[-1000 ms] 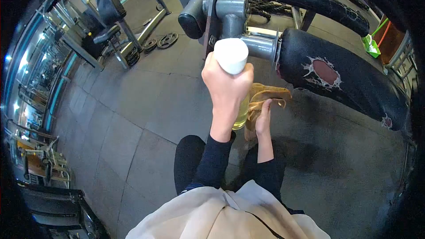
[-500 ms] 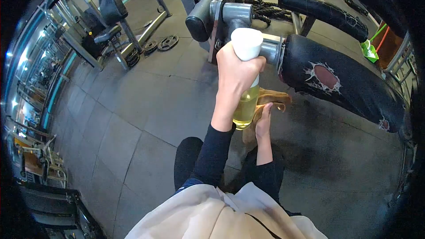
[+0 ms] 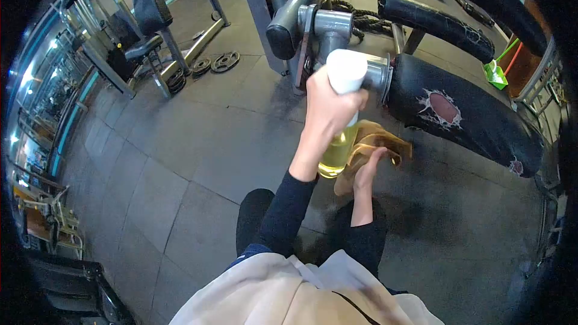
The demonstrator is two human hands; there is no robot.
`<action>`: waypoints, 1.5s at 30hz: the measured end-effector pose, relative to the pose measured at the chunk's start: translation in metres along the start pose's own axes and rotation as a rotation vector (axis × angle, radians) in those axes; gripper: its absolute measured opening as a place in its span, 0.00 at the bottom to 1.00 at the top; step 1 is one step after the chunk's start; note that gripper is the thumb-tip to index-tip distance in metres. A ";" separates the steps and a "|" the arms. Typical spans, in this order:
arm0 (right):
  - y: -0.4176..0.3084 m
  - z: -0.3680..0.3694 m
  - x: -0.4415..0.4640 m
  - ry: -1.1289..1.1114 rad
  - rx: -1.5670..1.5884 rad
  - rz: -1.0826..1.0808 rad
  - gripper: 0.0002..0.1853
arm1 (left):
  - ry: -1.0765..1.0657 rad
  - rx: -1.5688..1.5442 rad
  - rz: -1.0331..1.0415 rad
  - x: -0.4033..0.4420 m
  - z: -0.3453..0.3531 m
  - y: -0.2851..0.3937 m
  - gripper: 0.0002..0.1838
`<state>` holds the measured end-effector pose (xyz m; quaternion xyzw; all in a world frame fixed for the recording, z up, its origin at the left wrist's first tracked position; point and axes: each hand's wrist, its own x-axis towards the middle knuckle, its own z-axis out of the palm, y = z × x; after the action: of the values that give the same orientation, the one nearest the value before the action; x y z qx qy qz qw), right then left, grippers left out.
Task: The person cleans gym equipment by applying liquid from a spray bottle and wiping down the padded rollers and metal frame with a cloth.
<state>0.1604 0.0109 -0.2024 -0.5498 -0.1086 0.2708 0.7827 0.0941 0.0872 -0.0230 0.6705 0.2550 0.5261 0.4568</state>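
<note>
Bottle (image 3: 338,151) of yellow liquid hangs above the floor (image 3: 208,144), just beside the brown cloth (image 3: 388,137) and near the torn black pad (image 3: 475,126); it could drop if the left hand (image 3: 330,107) slackened, and the pad's frayed hole might snag the cloth if the two met; the left grip is wrapped round the neck under the white top; the right hand (image 3: 365,176) pinches the cloth beneath its thumb, how tightly one cannot tell, its fingers being mostly hidden.

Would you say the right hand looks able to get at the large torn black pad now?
Probably yes: the way from the right hand to the large torn black pad looks free, though the brown cloth that hand holds would likely touch first.
</note>
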 end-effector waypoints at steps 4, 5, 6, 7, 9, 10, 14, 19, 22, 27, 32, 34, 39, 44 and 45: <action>0.020 -0.026 -0.003 -0.197 0.260 -0.137 0.29 | 0.035 -0.057 0.125 -0.037 -0.021 -0.045 0.22; 0.028 -0.035 -0.002 -0.310 0.216 -0.258 0.24 | 0.052 -0.126 0.151 -0.046 -0.030 -0.061 0.24; 0.052 -0.041 0.013 -0.095 0.188 -0.261 0.22 | 0.024 -0.170 0.052 -0.055 -0.042 -0.065 0.26; 0.053 -0.040 0.008 -0.092 0.189 -0.271 0.22 | 0.034 -0.217 0.060 -0.059 -0.050 -0.068 0.25; 0.054 -0.040 -0.008 -0.090 -0.679 -0.693 0.23 | 0.043 -0.246 -0.121 -0.070 -0.070 -0.086 0.24; 0.038 -0.035 -0.015 -0.172 -0.691 -0.865 0.20 | 0.041 -0.256 -0.111 -0.073 -0.079 -0.101 0.24; 0.046 -0.277 -0.175 -0.152 -0.819 -0.964 0.19 | 0.052 0.020 0.073 -0.086 -0.095 -0.146 0.21; -0.138 0.101 0.022 -0.193 -1.023 -1.067 0.18 | 0.137 0.178 0.088 -0.087 -0.115 -0.150 0.20; -0.153 0.150 0.046 -0.146 -1.151 -1.158 0.20 | 0.229 -0.067 -0.016 -0.085 -0.123 -0.167 0.20; -0.142 0.152 0.042 0.085 -1.185 -1.587 0.24 | 0.202 0.057 0.073 -0.079 -0.123 -0.162 0.20; -0.150 0.164 0.045 0.083 -1.323 -1.564 0.22 | 0.159 0.129 0.037 -0.081 -0.120 -0.169 0.20; -0.158 0.163 0.050 -0.003 -1.286 -1.526 0.21 | 0.164 0.046 0.052 -0.081 -0.119 -0.176 0.19; -0.211 0.186 0.067 -0.241 -1.278 -0.816 0.19 | 0.136 0.040 0.072 -0.081 -0.108 -0.180 0.20; -0.249 0.217 0.113 -0.727 -1.600 -0.350 0.24 | 0.128 0.001 0.044 -0.081 -0.100 -0.181 0.21; -0.250 0.217 0.111 -0.726 -1.598 -0.356 0.24 | 0.127 0.000 0.012 -0.082 -0.100 -0.180 0.22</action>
<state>0.2271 0.1831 0.0940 -0.7862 -0.5894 0.1462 0.1141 -0.0008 0.1358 -0.2178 0.6375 0.2796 0.5700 0.4365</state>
